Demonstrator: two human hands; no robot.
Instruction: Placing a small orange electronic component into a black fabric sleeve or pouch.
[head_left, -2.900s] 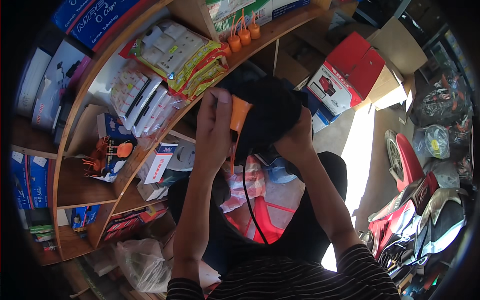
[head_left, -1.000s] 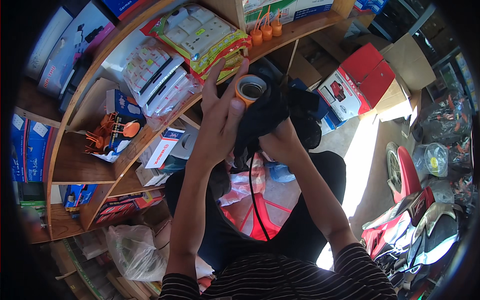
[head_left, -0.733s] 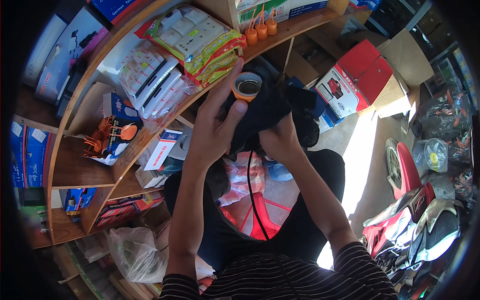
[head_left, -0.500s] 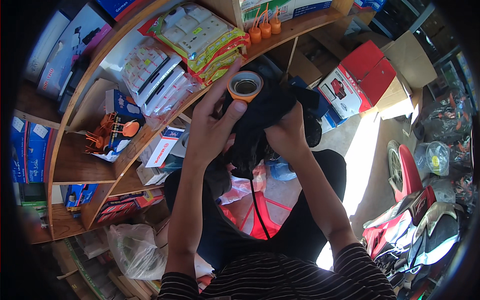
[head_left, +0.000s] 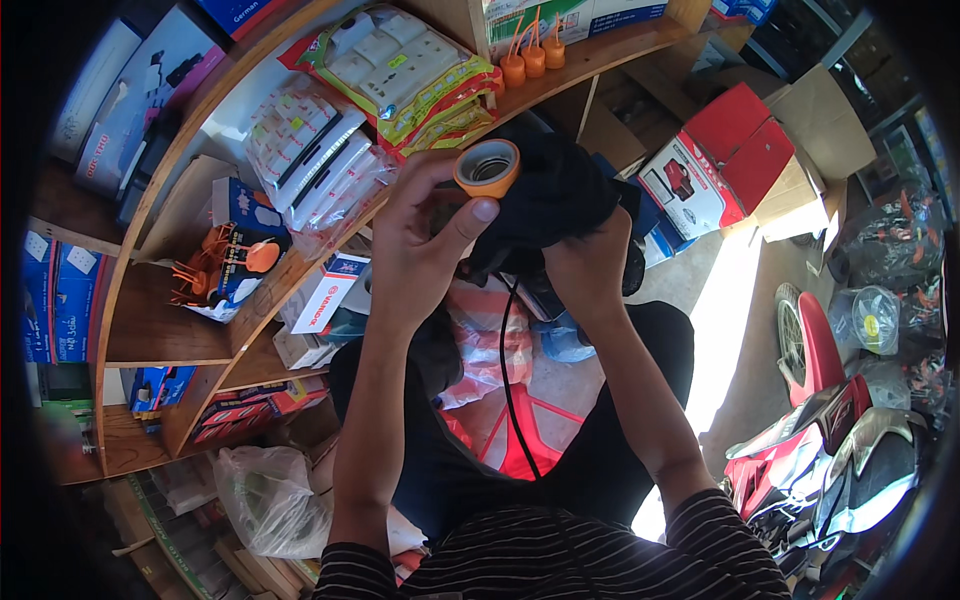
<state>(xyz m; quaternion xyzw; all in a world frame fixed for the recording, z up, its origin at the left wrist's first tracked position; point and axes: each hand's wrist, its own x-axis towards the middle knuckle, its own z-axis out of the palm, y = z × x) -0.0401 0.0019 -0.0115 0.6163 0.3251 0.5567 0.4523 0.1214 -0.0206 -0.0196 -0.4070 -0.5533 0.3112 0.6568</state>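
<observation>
My left hand (head_left: 425,240) holds an orange lamp socket (head_left: 487,168) between thumb and fingers, its open end facing up toward the camera. My right hand (head_left: 585,265) grips a black cloth (head_left: 555,195) that is bunched around the socket's far side. A black cord (head_left: 512,380) hangs down from under the hands toward my lap. Both hands are raised in front of wooden shelves.
Wooden shelves (head_left: 160,340) at left hold packaged sockets, boxes and several orange lamp holders (head_left: 532,55). A red and white box (head_left: 705,170) sits at the right. A red stool (head_left: 525,450) and plastic bags (head_left: 265,495) are below. Motorbike parts (head_left: 830,420) lie at lower right.
The socket has been lifted and turned so its open end faces the camera more. My left thumb now presses on its rim, and the black cloth has shifted to the right side.
</observation>
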